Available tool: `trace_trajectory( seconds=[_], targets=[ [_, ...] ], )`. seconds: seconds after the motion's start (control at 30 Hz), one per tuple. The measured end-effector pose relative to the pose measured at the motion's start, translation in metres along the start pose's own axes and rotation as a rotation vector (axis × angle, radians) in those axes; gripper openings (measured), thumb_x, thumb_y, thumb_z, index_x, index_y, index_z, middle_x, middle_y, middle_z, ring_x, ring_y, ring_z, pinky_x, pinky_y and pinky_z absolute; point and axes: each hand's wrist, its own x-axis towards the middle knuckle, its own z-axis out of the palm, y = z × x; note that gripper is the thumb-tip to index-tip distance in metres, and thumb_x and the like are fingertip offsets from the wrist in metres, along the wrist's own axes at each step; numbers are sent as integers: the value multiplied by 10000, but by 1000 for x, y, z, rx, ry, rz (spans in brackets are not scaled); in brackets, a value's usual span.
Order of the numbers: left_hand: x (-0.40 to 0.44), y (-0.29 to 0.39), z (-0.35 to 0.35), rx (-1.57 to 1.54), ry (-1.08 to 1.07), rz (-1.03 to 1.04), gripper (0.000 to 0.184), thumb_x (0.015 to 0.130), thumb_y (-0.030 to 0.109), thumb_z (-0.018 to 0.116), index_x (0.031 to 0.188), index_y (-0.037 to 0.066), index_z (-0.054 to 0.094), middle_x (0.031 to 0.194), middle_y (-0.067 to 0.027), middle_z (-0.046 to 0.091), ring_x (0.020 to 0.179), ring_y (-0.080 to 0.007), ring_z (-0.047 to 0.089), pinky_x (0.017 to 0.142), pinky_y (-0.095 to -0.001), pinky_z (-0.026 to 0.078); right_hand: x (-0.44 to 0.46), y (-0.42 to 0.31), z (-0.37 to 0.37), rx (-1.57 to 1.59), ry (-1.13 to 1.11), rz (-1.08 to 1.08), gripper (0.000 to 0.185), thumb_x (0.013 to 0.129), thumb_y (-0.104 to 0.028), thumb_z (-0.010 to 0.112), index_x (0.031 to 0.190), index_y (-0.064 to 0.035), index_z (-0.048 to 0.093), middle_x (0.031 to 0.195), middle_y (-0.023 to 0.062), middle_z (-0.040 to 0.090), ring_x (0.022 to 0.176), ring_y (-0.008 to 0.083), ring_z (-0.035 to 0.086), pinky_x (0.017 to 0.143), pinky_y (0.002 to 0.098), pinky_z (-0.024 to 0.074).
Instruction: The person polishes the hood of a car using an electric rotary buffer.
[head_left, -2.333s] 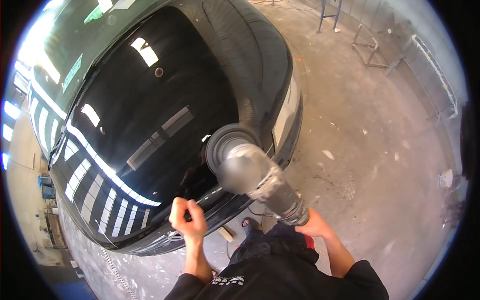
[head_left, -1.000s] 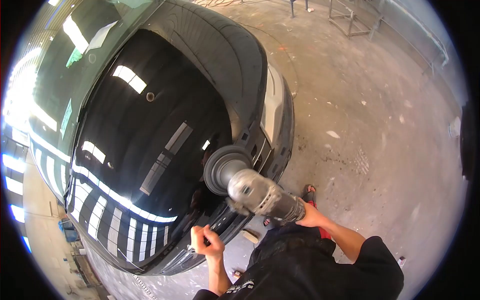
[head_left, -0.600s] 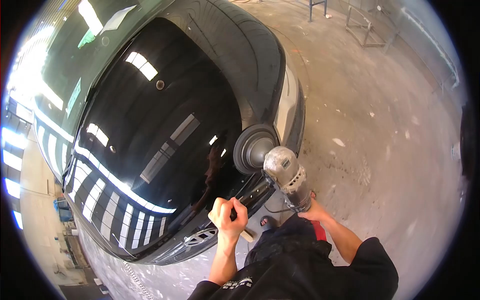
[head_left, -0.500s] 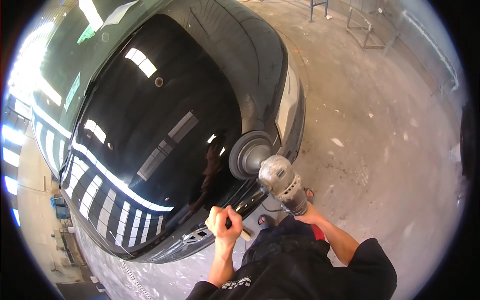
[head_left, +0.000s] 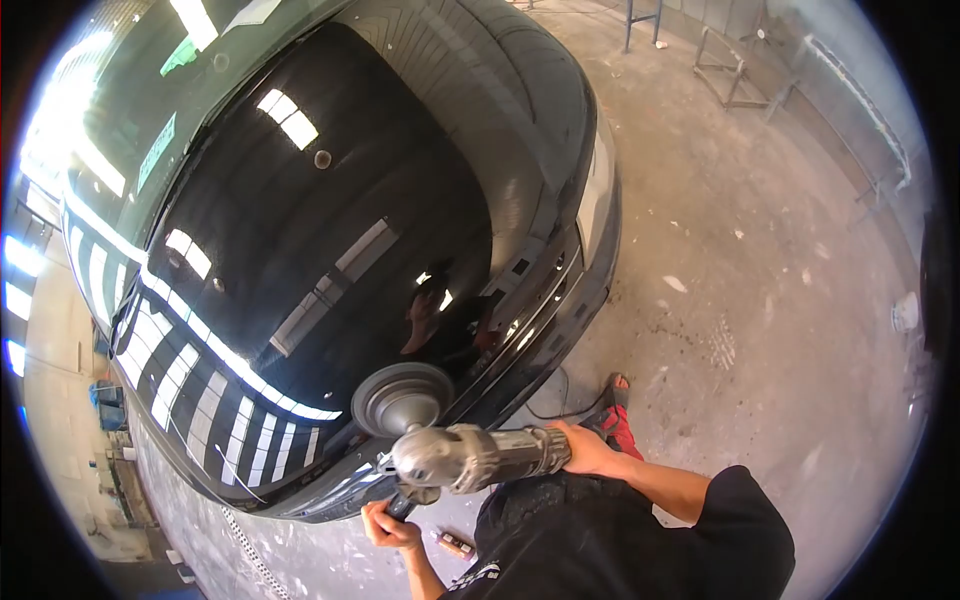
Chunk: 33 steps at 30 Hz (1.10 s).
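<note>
My right hand [head_left: 592, 449] is wrapped round the rear of the grey body of a polisher [head_left: 480, 457]. My left hand [head_left: 390, 527] grips its dark side handle [head_left: 402, 505] near the machine's head. The polisher's round grey pad [head_left: 402, 400] lies over the front edge of a glossy black car hood [head_left: 340, 200], left of the machine's body. Light strips and a dim reflection of a person show in the hood.
The car's windshield [head_left: 150, 150] is at the upper left. A cable [head_left: 560, 412] runs by my foot [head_left: 620, 382]. A small box [head_left: 456, 544] lies on the floor [head_left: 720, 280]. Metal stands [head_left: 735, 85] are at the upper right, a white bucket [head_left: 905, 312] at the far right.
The polisher has swung down and left, from the hood's corner near the headlight to its front edge, and now lies more level. My left hand has moved down and left with it.
</note>
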Motion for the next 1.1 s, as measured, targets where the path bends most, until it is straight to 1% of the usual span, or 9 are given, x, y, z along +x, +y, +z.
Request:
trace_trajectory(
  seconds=[0.3,0.37,0.43,0.47,0.57,0.6,0.77,0.9,1.1],
  targets=[
    [49,56,33,100,-109,-59,289,942,91,465,723,-36,606,645,-111,526,572,-223,478,559,-350,355,-17,-47,-59,22,-36,156,624,760,-228,728,1304,-76,462,1086,260,674,1058,456,628,879,500,509],
    [65,90,72,5,-192,6,252,948,68,485,738,-35,579,655,-70,486,580,-169,432,548,-332,314,-24,-33,-86,20,-41,232,616,743,-215,737,1282,-60,481,1090,247,684,1065,420,654,900,460,518],
    [82,131,116,-61,-250,26,220,930,41,514,740,-28,601,644,-76,502,563,-171,450,533,-329,324,-27,-20,-113,158,150,109,628,712,-161,732,1282,-47,494,1054,208,701,1039,358,684,911,415,518],
    [91,147,137,-94,-276,27,199,918,29,536,742,-25,609,639,-79,502,559,-171,462,529,-328,334,-26,-17,-127,196,233,88,554,687,-114,736,1205,-20,562,1034,156,713,1000,273,686,909,382,516],
    [118,187,196,-192,-324,54,120,866,-20,610,746,-18,623,629,-88,505,548,-185,489,525,-325,363,-22,14,-175,154,129,260,487,668,-110,749,1122,1,611,1029,119,715,991,233,667,913,373,515],
    [124,196,213,-222,-305,90,97,850,-28,631,754,-13,629,624,-91,506,537,-196,494,517,-330,375,-22,20,-191,124,164,262,372,661,-72,754,1015,-17,655,955,66,709,916,179,661,842,362,532],
    [155,200,277,-303,7,482,97,716,-3,746,753,29,663,628,-60,534,507,-216,510,459,-334,410,-6,-23,-234,321,102,335,318,652,27,736,948,-63,665,821,2,671,750,108,631,673,311,517],
    [176,181,274,-383,114,673,151,682,13,769,787,7,660,759,-88,624,596,-234,607,531,-327,493,-3,-63,-236,291,133,389,253,658,43,718,884,-64,680,793,3,671,727,121,639,649,301,516],
    [167,152,197,-304,118,503,170,717,-70,658,864,16,662,755,-110,670,555,-197,594,491,-303,470,-18,-75,-218,19,45,279,257,652,7,709,904,-39,687,822,28,692,756,134,661,697,316,542]
  ],
)
